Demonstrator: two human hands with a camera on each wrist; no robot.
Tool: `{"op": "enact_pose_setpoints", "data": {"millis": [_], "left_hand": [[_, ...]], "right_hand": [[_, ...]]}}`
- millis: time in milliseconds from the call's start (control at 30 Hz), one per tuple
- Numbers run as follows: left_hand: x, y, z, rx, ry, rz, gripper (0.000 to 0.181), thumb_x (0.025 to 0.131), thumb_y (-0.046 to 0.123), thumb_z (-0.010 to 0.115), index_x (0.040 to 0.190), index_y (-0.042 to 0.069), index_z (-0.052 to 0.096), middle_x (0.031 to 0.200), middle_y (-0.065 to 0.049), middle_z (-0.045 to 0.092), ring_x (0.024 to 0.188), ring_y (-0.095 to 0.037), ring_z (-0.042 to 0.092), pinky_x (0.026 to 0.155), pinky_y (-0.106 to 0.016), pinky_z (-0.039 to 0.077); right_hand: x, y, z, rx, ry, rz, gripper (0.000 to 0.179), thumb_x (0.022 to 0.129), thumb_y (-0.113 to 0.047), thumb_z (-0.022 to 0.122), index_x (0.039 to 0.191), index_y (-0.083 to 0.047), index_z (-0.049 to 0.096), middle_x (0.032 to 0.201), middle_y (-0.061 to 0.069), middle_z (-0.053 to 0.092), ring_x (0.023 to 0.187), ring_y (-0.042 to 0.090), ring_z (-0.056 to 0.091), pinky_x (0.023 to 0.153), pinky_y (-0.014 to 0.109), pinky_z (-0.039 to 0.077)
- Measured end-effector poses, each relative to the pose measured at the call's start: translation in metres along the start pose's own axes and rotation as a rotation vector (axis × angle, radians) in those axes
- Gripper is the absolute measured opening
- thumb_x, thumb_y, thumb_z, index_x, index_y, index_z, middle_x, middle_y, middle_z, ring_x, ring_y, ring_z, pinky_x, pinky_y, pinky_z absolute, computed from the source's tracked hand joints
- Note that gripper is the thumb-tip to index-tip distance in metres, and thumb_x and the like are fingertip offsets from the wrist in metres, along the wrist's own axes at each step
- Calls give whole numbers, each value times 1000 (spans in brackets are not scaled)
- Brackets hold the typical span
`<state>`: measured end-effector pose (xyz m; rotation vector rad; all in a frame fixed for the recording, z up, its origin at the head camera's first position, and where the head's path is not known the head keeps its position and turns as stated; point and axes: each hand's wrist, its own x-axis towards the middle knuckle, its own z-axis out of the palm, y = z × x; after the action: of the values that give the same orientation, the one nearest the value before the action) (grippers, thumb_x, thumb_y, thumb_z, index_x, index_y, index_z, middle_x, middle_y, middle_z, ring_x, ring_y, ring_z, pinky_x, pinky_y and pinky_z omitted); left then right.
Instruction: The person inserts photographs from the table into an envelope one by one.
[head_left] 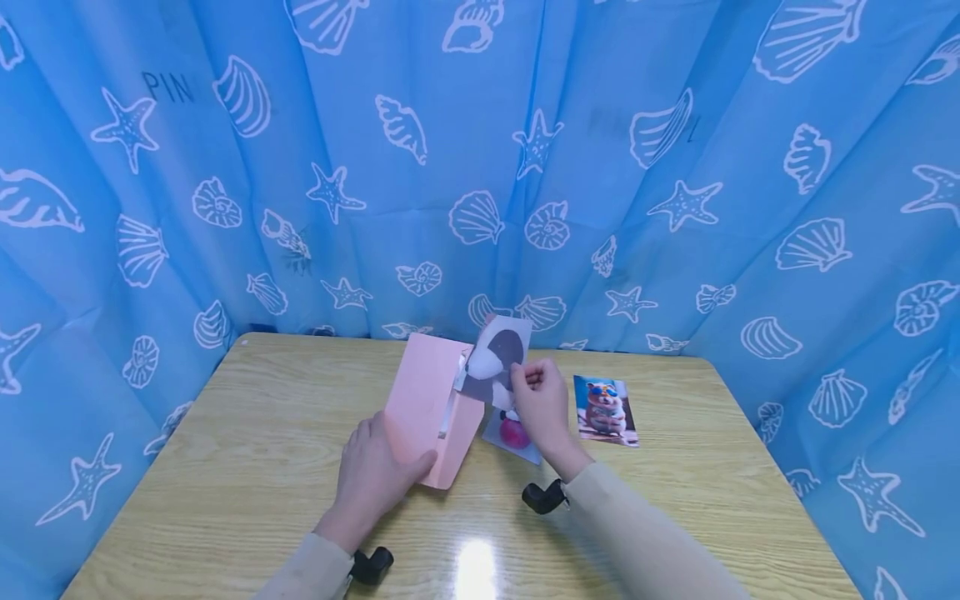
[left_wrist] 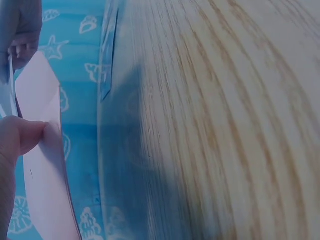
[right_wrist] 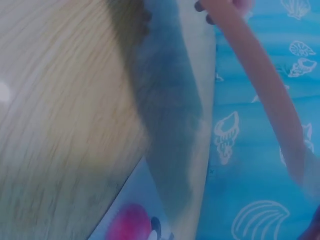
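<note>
My left hand (head_left: 375, 467) grips a pink envelope (head_left: 423, 392), tilted up off the table, with the thumb across its near side. A white strip shows along the envelope's open edge. In my right hand (head_left: 542, 404) a picture card (head_left: 497, 358) with a grey and white image is pinched by its right edge. The card's left corner meets the envelope's opening; whether it is inside, I cannot tell. The left wrist view shows my left thumb (left_wrist: 27, 135) pressed on the envelope (left_wrist: 45, 185). The right wrist view catches the envelope (right_wrist: 260, 75) nearly edge-on.
Below the right hand lies a card with a pink ball (head_left: 514, 434), partly covered. To the right, a hamster picture card (head_left: 606, 410) lies flat on the wooden table (head_left: 285, 417). A blue shell-patterned curtain (head_left: 480, 167) hangs behind the table's far edge.
</note>
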<state>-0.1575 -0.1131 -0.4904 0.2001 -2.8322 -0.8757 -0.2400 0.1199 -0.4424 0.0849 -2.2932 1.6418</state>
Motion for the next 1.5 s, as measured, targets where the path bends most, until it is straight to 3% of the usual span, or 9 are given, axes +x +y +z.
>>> {"op": "enact_pose_setpoints", "data": {"millis": [233, 533, 933, 1200, 1500], "left_hand": [[1, 2, -1, 17, 11, 1, 104, 69, 68, 71, 136, -6, 40, 119, -21, 53, 105, -33, 50, 88, -48, 43], [2, 2, -2, 18, 29, 12, 104, 68, 71, 70, 131, -9, 44, 115, -22, 55, 102, -34, 53, 85, -48, 45], [3, 3, -5, -31, 2, -32, 102, 69, 69, 70, 131, -7, 44, 116, -20, 54, 101, -32, 52, 84, -47, 46], [2, 3, -3, 4, 22, -17, 103, 68, 70, 70, 129, -8, 45, 113, -21, 54, 98, -32, 53, 81, -47, 46], [2, 1, -4, 68, 44, 4, 102, 66, 67, 74, 125, -10, 45, 107, -21, 54, 94, -33, 53, 79, -46, 45]], "right_hand": [[-6, -1, 8, -11, -13, -56, 16, 93, -20, 64, 85, -9, 56, 77, 5, 60, 68, 18, 58, 57, 27, 48], [-14, 1, 14, -39, -97, -56, 17, 92, -20, 66, 82, -9, 58, 73, 3, 60, 64, 18, 57, 53, 27, 47], [-25, 0, 19, -65, -167, -44, 16, 89, -19, 67, 81, -10, 58, 70, 2, 58, 60, 16, 55, 49, 26, 44], [-28, -12, 20, -6, -205, 29, 20, 93, -29, 65, 91, -10, 61, 74, 4, 60, 59, 19, 59, 49, 27, 47], [-31, -28, 22, 10, -274, 27, 15, 96, -15, 61, 103, -3, 63, 83, 6, 64, 66, 18, 65, 58, 29, 53]]}}
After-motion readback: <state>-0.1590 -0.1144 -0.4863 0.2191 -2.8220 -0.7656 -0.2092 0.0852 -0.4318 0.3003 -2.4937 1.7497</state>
